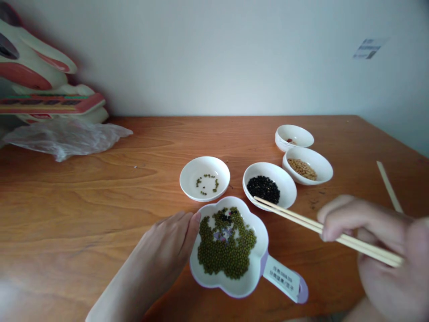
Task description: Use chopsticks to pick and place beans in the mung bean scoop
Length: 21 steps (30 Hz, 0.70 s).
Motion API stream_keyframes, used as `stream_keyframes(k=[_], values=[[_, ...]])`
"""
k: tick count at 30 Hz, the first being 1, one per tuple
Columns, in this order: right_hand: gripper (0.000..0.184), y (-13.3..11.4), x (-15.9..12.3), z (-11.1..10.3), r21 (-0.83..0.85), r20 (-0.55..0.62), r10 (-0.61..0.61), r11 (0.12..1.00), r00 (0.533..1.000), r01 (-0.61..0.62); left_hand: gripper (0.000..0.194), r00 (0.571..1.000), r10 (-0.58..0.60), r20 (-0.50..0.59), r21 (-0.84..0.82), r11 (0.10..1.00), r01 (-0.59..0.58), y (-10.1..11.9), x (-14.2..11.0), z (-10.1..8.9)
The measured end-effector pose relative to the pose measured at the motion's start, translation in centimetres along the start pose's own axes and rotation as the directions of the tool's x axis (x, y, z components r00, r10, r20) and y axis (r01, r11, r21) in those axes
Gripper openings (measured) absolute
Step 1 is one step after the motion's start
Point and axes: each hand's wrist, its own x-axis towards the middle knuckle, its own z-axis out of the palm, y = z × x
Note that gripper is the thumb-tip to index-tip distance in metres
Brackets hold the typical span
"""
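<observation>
My left hand (174, 239) grips the left rim of a flower-shaped dish (259, 228) with a lilac edge and a labelled handle. Green mung beans (223, 259) cover most of its bottom, and a few black beans (227, 217) lie among them near the far side. Held in my right hand (372, 232) is a pair of wooden chopsticks (301, 219). Their tips are close together over the near rim of a white bowl (288, 190) of black beans (263, 188). I cannot see anything between the tips.
A white bowl (187, 176) with some mung beans stands behind the dish. Farther right are a bowl (323, 167) of tan beans and a bowl (283, 144) with a few reddish bits. A pale strip (389, 185), a plastic bag (67, 136) and a toy (50, 85) are also on the table.
</observation>
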Motion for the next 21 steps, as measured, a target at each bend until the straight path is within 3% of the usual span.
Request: stream_keyframes(k=[1,4,8,15,21], values=[[0.054,-0.7,0.6,0.9,0.067,0.026,-0.040,0.997,0.999,0.038,0.040,1.000,-0.001,0.019,0.001,1.000,0.001,0.0,-0.1,0.0],[0.048,-2.4,2.3,3.1,0.125,0.165,0.028,0.991,0.986,-0.049,0.044,0.998,-0.010,0.054,0.006,1.000,0.010,0.2,-0.3,-0.2],[0.048,-2.9,3.1,4.7,0.129,0.266,0.003,0.991,0.964,-0.039,0.050,0.998,-0.032,0.054,-0.001,0.999,0.033,0.4,-0.5,-0.2],[0.048,-2.7,3.2,5.7,0.082,0.323,0.041,0.994,0.945,-0.071,0.044,0.997,0.034,0.063,0.054,0.998,-0.037,0.1,-0.9,0.4],[0.050,-2.7,3.3,5.5,0.071,0.342,0.062,0.993,0.938,-0.092,0.044,0.985,0.017,0.172,0.011,1.000,-0.019,0.1,-2.2,1.0]])
